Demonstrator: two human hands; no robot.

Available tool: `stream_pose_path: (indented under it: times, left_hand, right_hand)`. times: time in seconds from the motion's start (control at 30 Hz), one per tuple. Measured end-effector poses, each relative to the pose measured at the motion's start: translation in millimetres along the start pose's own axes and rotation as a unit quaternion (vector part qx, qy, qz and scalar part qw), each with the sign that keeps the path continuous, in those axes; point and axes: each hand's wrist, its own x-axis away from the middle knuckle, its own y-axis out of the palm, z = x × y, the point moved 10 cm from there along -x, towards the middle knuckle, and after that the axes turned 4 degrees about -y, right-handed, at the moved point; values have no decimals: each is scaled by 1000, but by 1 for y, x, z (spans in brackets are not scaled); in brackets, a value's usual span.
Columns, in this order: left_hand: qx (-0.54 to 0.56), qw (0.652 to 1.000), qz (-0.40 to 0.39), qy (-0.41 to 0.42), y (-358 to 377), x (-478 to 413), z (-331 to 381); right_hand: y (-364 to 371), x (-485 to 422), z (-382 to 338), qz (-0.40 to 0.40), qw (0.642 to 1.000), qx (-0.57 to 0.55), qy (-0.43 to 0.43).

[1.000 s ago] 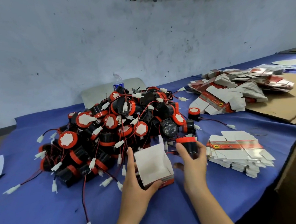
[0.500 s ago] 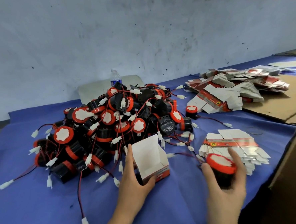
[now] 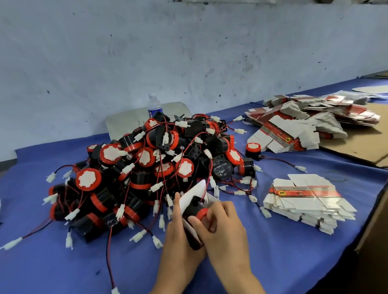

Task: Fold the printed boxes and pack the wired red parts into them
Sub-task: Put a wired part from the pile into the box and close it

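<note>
A folded white printed box [image 3: 195, 195] stands open on the blue cloth in front of the heap. My left hand [image 3: 179, 238] grips the box from its left side. My right hand [image 3: 223, 227] holds a red-and-black wired part [image 3: 195, 209] at the box's open mouth; the part's black end is inside the opening, and its red rim shows by my fingers. A big heap of red-and-black wired parts [image 3: 149, 167] with white connectors lies just behind. A stack of flat printed boxes [image 3: 305, 199] sits to the right.
A larger pile of flat boxes [image 3: 305, 122] lies at the back right, partly on brown cardboard [image 3: 370, 145]. One single part [image 3: 253, 150] sits apart beside it. A water bottle [image 3: 154, 107] stands behind the heap. A cardboard carton edge [image 3: 379, 215] rises at the right.
My right hand pulled a part out of the heap, swung right and then came back left to the box. The part now sits at the box's mouth. My left hand kept hold of the box.
</note>
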Motion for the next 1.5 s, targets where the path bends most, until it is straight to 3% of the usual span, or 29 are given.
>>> stream_pose_path:
  times: [0.13,0.27,0.47,0.8,0.97,1.07,1.17,1.23,1.37,1.5]
  left_hand:
    - [-3,1000,-3,12,0,1,3]
    - [29,999,12,-18,-6,2,-3]
    - [0,1000,-18,10,7,-1,-7]
    - [4,999,10,-46,0,-3,-20]
    - [21,998,10,-54,1,-4,-19]
    - [24,999,19,-40,-1,-3,-16]
    - [19,999,18,-21,-1,-3,-13]
    - [13,1000,9,-9,2,-4,-12]
    - [6,1000,-9,-16,6,-3,-10]
    - [12,999,-10,-34,4,-2,-10]
  right_hand:
    - [1,-8,6,-75,993,86,-4]
    - [-2,-18,-5,-135,988,31,-68]
    - [14,-15,-12,-260,950,101,-139]
    - [12,-37,-15,-259,932,177,-183]
    - [-1,-26,-43,-116,902,287,-302]
    - [-16,-26,-47,-56,918,256,-299]
    - [-23,-37,-51,-47,916,295,-268]
    - [-21,-43,-59,-75,897,347,-264]
    - [7,-51,-46,-212,865,395,-224]
    - [27,-47,-47,-246,842,416,-239]
